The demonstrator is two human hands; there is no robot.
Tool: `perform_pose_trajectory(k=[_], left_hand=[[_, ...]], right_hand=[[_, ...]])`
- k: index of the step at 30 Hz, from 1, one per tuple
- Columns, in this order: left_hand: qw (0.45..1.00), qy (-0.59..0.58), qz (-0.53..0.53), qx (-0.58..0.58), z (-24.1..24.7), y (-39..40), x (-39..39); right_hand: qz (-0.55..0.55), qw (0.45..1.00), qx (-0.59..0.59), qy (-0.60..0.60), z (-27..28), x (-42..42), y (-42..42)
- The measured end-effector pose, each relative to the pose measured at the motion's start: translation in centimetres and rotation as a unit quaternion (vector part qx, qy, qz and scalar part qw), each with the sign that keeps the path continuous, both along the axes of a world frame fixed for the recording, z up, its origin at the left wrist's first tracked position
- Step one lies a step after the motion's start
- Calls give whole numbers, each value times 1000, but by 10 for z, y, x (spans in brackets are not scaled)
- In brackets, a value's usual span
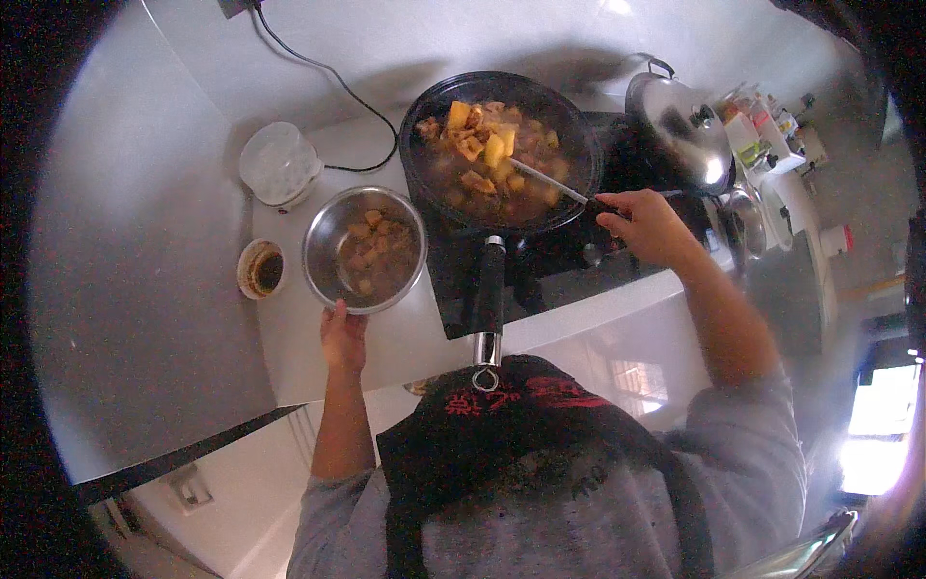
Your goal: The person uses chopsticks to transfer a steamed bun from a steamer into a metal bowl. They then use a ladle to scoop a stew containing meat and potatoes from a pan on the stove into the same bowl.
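Observation:
My right hand (640, 223) grips the dark handle of a cooking utensil (548, 181), whose pale metal shaft reaches into a black frying pan (410, 174). The utensil's head is hidden under chunks of yellow-orange food (495, 148), perhaps potato with meat, in brown sauce. The pan sits on a black glass cooktop (456, 297), and its long black handle (492, 286) points towards me. To the left, my left hand (343, 335) holds the near rim of a stainless steel bowl (312, 253). Similar chunks of food (380, 250) lie in that bowl.
A clear lidded container (278, 165) and a small bowl of dark sauce (269, 269) stand on the left. Behind them runs a black cable (347, 83). A domed steel lid (680, 127) leans upright at the back right, near several bottles (770, 127) and more lids (774, 213).

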State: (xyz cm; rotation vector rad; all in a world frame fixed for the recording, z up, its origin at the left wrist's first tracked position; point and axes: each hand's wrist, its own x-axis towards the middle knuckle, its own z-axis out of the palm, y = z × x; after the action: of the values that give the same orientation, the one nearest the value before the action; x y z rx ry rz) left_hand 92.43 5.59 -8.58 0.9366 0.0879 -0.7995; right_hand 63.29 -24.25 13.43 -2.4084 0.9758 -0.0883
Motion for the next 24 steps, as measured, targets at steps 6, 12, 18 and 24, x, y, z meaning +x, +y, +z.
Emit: perform_pose_trajectory(k=[6,12,18,24], left_hand=[[1000,-9,5,23,-9,6,4],[994,-52,-36,94,-9,11,3],[994,34,67,85,-7,32,4],[963,20,260,64,-4,95,12]], right_hand=[[-11,999,-31,25,3,-4,7],[-2,998,-69,-8,26,-4,31],[23,999,-14,17,43,16,65],[174,982,-33,61,31,60,89]])
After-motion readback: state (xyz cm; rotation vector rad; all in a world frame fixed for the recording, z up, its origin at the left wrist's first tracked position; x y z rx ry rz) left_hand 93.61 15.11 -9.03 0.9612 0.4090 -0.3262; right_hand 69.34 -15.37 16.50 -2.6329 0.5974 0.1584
